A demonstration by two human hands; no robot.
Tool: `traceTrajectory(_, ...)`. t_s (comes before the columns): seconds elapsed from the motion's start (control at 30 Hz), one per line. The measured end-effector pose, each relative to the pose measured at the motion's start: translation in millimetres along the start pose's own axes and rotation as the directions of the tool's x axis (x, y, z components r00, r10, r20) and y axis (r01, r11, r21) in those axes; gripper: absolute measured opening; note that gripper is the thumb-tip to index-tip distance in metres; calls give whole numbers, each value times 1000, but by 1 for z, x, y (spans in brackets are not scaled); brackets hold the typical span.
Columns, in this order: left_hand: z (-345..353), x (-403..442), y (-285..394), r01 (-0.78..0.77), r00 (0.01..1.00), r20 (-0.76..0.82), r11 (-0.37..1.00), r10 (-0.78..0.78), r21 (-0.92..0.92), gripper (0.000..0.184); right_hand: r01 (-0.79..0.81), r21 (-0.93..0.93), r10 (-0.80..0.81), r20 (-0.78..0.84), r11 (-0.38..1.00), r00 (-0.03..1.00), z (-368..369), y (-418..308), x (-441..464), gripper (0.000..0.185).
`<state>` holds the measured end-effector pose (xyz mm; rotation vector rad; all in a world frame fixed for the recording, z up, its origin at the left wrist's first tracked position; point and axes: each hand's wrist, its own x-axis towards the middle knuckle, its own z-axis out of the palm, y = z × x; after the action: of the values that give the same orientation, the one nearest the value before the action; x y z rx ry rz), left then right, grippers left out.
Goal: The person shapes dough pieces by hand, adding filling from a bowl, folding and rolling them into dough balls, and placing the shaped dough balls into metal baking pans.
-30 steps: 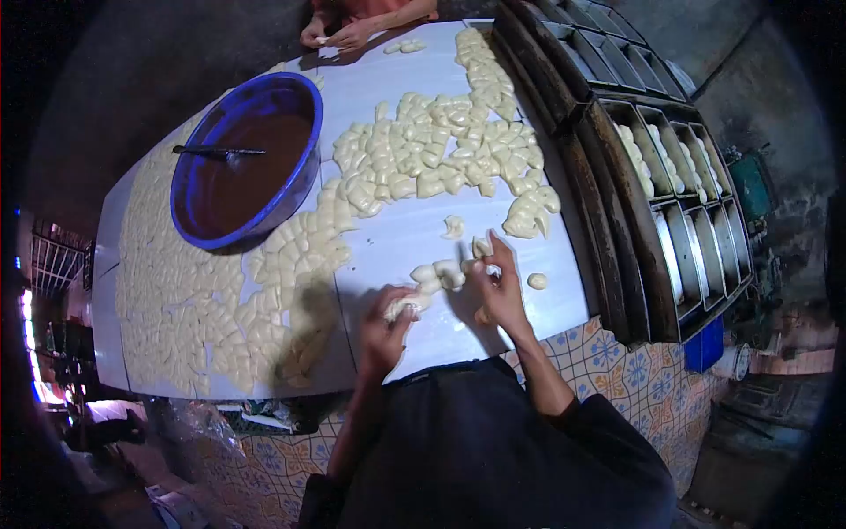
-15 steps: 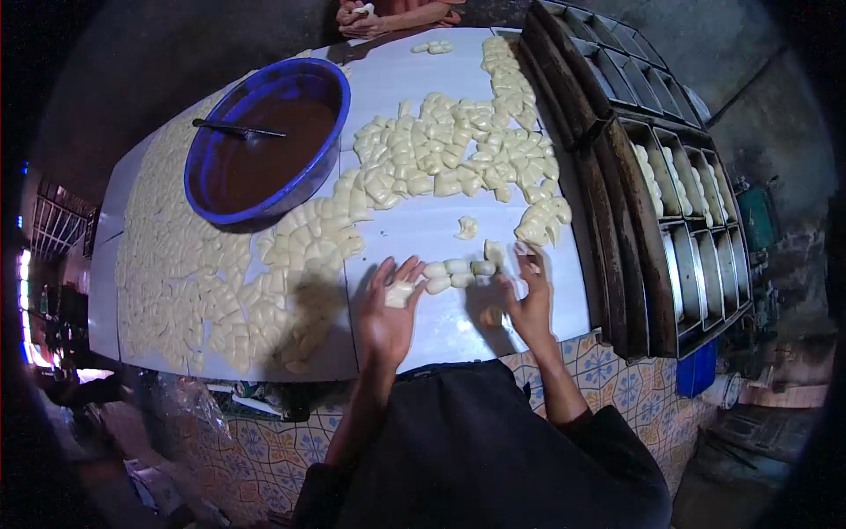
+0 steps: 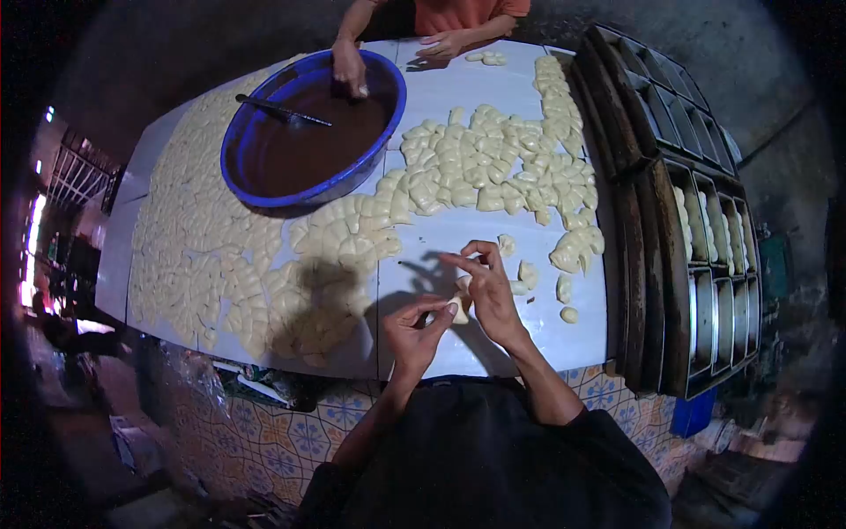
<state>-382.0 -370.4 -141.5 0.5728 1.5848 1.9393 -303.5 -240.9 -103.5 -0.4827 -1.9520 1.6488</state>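
My left hand (image 3: 416, 337) pinches one end of a small pale dough piece (image 3: 460, 309) above the white table. Just right of it, my right hand (image 3: 490, 295) touches the same piece, its thumb side against the dough and its index finger stretched to the left. Other dough pieces (image 3: 527, 274) lie just beyond and right of my right hand, one of them partly hidden. A small round dough ball (image 3: 569, 315) sits farther right. Many cut dough pieces (image 3: 467, 159) spread over the table beyond my hands.
A blue basin (image 3: 231, 167) of brown filling with a dark utensil (image 3: 282, 111) stands at the left. Metal loaf tins (image 3: 702, 313), some holding dough, line the right edge. Across the table, a person in orange has one hand (image 3: 350, 69) in the basin.
Both my hands have come together at one dough piece. The row of small dough pieces between them is no longer visible there. The other person's hand has moved into the basin. The view has shifted.
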Motion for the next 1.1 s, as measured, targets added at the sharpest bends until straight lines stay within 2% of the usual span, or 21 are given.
traceTrajectory(0.03,-1,2,-1,44,999,31,997,-42,-58,13,160,-211,-140,105,964,984,7,-4,3,34)
traceTrajectory(0.07,1,4,0,200,980,130,748,-153,-632,9,169,-81,-155,154,982,976,18,11,-1,36)
traceTrajectory(0.17,-12,12,-19,475,859,360,302,-364,-827,27,239,-189,-193,230,952,954,28,38,4,43)
traceTrajectory(0.2,-12,13,-16,486,843,313,370,-438,-791,48,87,63,-100,254,994,962,26,36,9,55)
traceTrajectory(0.23,-17,26,1,540,838,534,42,-110,-840,74,-84,304,-10,297,949,955,23,35,16,69)
traceTrajectory(0.3,-16,58,46,551,831,552,243,-71,-798,104,-474,420,161,594,774,788,6,59,23,128)
traceTrajectory(0.37,-38,123,42,480,811,536,260,234,-838,120,-311,492,57,464,813,884,22,51,42,132)
traceTrajectory(0.4,-60,164,53,376,867,483,476,121,-795,110,-335,519,48,489,786,871,26,64,50,135)
traceTrajectory(0.43,-72,206,84,218,956,263,910,-127,-352,102,-323,548,45,459,771,887,30,60,55,129)
traceTrajectory(0.47,-83,244,92,96,987,128,995,-96,12,100,-309,538,61,429,784,901,32,64,59,126)
traceTrajectory(0.5,-94,274,94,11,1000,14,921,-18,389,98,-295,529,77,395,796,916,33,71,62,123)
traceTrajectory(0.53,-107,301,79,9,1000,12,921,-15,389,98,-311,503,111,387,806,915,32,73,65,123)
traceTrajectory(0.6,-119,335,51,-44,994,81,401,-76,915,99,-357,546,156,380,758,912,32,82,68,115)
traceTrajectory(0.63,-121,340,50,-49,993,88,401,-80,915,99,-356,547,159,373,758,914,30,86,68,115)
traceTrajectory(0.7,-119,338,54,380,815,12,550,-579,743,93,-386,571,205,356,725,912,26,91,65,110)
traceTrajectory(0.73,-120,324,54,34,951,167,626,-259,779,91,-338,599,149,343,726,927,23,93,63,96)
traceTrajectory(0.83,-91,264,59,31,999,-40,818,-10,574,88,-332,587,209,269,738,940,23,91,62,83)
traceTrajectory(0.9,-33,199,95,203,949,-189,949,-251,-240,86,-341,786,240,250,516,938,31,85,66,61)
traceTrajectory(0.97,-46,167,44,448,865,461,718,-198,-533,87,-453,840,408,317,298,856,33,69,70,53)
traceTrajectory(1.0,-34,144,42,410,907,321,747,-274,-523,83,-370,886,289,290,280,912,33,70,67,39)
traceTrajectory(1.1,-4,98,34,252,948,-79,877,-310,-409,68,-394,638,540,-40,662,841,33,63,53,29)
